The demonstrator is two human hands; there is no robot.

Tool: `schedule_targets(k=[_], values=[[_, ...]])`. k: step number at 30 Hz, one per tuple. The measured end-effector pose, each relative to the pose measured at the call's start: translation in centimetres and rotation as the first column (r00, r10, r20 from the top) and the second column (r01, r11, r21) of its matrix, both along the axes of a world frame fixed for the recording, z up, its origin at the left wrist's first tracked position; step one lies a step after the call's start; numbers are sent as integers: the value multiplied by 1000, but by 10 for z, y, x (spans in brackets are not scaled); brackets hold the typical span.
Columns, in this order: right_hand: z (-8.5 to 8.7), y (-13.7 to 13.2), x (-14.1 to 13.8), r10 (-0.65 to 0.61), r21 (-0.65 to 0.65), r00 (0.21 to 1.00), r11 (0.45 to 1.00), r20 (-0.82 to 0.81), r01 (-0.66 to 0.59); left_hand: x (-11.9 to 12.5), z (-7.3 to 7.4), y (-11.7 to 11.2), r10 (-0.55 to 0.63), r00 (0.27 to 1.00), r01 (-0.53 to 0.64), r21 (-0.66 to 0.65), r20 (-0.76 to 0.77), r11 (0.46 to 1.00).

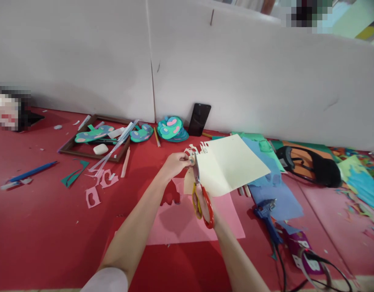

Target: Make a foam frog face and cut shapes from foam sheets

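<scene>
My right hand (204, 200) grips a pair of scissors (202, 202) with one red and one yellow handle, blades pointing away from me. The blades lie at the left part of a cream paper sheet (235, 162), whose far left edge has cut-out gaps. My left hand (177, 164) pinches the sheet's left edge beside the blade tips. Whether the blades are apart is too small to tell. Under the cream sheet lies a pink sheet (205, 227) with a piece cut from its left side.
Left stand a brown frame (92, 157), an eraser (100, 149), a blue pen (34, 171) and pink scraps (92, 197). A phone (199, 119) leans on the white wall beside stacked green cut-outs (171, 129). Right lie blue paper (282, 198), a glue gun (269, 223) and a black cap (323, 168).
</scene>
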State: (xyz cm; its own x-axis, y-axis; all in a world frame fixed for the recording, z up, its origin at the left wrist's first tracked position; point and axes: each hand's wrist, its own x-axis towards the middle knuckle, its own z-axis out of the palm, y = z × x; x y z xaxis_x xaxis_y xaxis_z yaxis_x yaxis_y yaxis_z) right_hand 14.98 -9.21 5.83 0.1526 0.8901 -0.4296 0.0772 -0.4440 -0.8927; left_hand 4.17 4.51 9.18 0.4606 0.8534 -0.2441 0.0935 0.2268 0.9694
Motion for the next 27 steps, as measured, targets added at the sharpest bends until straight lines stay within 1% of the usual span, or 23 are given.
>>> schedule_targets(k=[3,5,9,11,17,20,23,25,27], values=[[4,0,3,-8,-13,998,1000,-56,8,0,2,0,8,1000,-8,-11,-5,1000],[9,0,5,4,-35,998,999,-65,-6,-1,2,0,6,1000,-6,-14,1,1000],[18,-1,11,81,-17,996,997,-43,-82,-2,2,2,-9,999,11,-51,41,999],[20,-1,15,120,-11,993,993,-20,-120,-3,0,3,-17,998,22,-77,64,997],[17,-1,24,142,-60,989,988,38,-140,-4,-5,6,-35,992,50,-126,120,991],[18,-2,26,162,-44,985,986,54,-160,-5,-9,7,-53,989,72,-139,135,988],[18,-2,27,170,-37,982,985,79,-168,-6,-16,9,-77,987,95,-121,142,988],[16,-3,27,155,-46,982,987,105,-151,-6,-20,11,-91,985,106,-103,147,989],[15,-4,27,140,-28,982,990,129,-137,-5,-23,12,-99,983,114,-93,152,989]])
